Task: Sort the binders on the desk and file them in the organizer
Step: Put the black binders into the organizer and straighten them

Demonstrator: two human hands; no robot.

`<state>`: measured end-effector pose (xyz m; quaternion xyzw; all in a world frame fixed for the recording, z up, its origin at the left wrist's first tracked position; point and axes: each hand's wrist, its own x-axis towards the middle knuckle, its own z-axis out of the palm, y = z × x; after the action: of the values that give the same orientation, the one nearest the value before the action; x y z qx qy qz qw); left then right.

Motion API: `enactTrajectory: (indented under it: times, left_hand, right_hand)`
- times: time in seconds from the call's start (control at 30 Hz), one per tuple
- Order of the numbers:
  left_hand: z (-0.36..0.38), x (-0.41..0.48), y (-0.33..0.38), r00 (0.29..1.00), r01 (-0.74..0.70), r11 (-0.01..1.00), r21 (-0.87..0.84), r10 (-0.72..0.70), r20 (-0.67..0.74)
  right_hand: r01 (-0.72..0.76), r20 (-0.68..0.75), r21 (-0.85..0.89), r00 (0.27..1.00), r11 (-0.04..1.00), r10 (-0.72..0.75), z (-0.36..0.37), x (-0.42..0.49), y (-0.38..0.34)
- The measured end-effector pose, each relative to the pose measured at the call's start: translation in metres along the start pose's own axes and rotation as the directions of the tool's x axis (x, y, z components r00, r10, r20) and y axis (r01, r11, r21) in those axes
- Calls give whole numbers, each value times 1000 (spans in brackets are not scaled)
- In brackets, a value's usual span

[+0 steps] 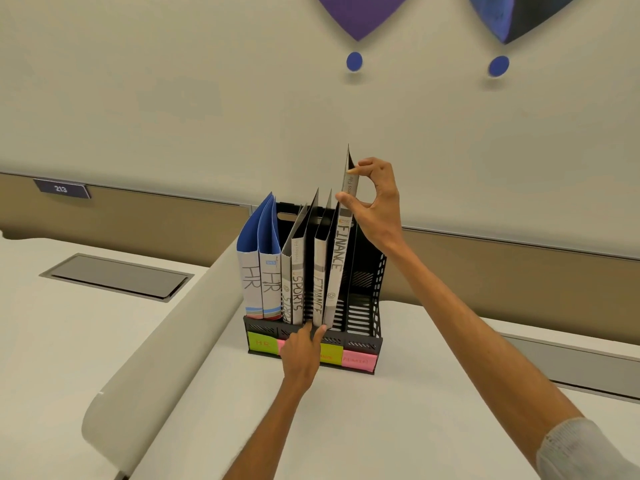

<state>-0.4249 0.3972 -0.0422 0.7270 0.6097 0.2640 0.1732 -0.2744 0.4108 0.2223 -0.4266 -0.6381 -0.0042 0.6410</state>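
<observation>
At the left end of the black organizer (379, 278) on the desk (346, 427), the two blue HR binders (261, 282) stood in the first slot above a green sticky label (262, 344) marked HR, so I judged that slot done. Next came the two SPORTS binders (297, 289), then the seated FINANCE binder (320, 289). My left hand (301, 348) lay low at the front lip, two straight fingertips (306, 328) pressed against the foot of that binder and gripping nothing. I read this as bracing it aside to keep a gap. Just right of it, the raised FINANCE binder (341, 251) leaned with its foot inside the same slot and its top well above the rest, only partly lowered. My right hand (374, 202), arm stretched forward and up, pinched its spine near the top between thumb and forefinger, the other fingers loosely curled. The rightmost slot sat above a pink label (358, 361) whose writing I could not read.
</observation>
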Motion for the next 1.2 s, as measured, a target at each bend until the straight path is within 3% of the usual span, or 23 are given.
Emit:
enactTrajectory:
  times: [0.13,0.3,0.43,0.8,1.0,1.2]
  left_hand:
    - [-1,3,3,998,55,997,49,-53,-40]
    - [0,6,0,997,76,997,4,-76,13]
    - [2,4,-5,996,77,997,7,-77,35]
    - [5,-4,-7,996,85,995,-58,-83,46]
    - [-2,-26,-4,998,60,981,-184,-63,-7]
    - [-10,-56,2,998,54,987,-149,-57,-19]
  right_hand:
    - [-9,46,48,999,999,6,6,-8,2]
    - [-105,93,47,991,993,101,16,-44,23]
    - [-173,234,-35,956,984,176,25,-85,47]
    - [-208,247,-62,944,976,217,15,-94,56]
    - [-264,268,-108,921,959,283,7,-106,52]
    - [-294,270,-190,902,937,338,-10,-143,36]
